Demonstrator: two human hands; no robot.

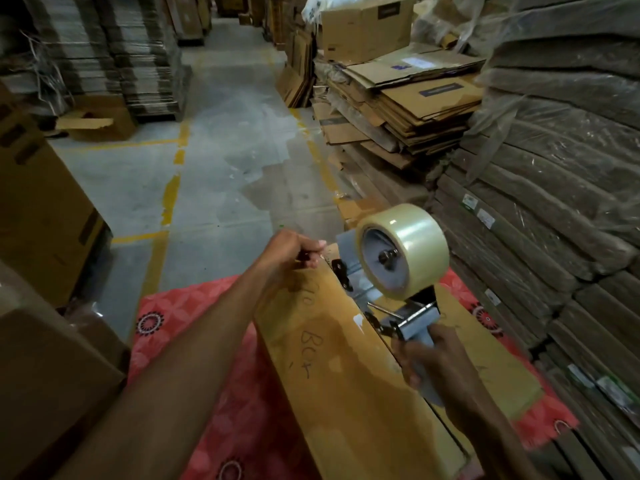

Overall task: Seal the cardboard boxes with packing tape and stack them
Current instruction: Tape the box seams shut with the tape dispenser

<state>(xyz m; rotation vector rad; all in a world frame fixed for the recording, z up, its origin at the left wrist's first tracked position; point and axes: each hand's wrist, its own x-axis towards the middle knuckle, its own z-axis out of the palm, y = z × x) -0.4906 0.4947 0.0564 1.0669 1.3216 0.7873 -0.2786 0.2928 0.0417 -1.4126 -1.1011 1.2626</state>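
One box, right hand gripping tape dispenser, left hand pinching its far edge

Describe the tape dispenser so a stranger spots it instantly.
Find the red patterned mat on the floor; a scribbled-on cardboard box lies on it. On its seam sits the tape dispenser, handle gripped by the right hand. Its glossy clear roll stands out from the brown cardboard.

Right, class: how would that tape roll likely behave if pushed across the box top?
The tape roll is round and wide, so loose it would probably roll. Mounted on the dispenser, it likely just spins. Its glossy surface looks slippery to grip.
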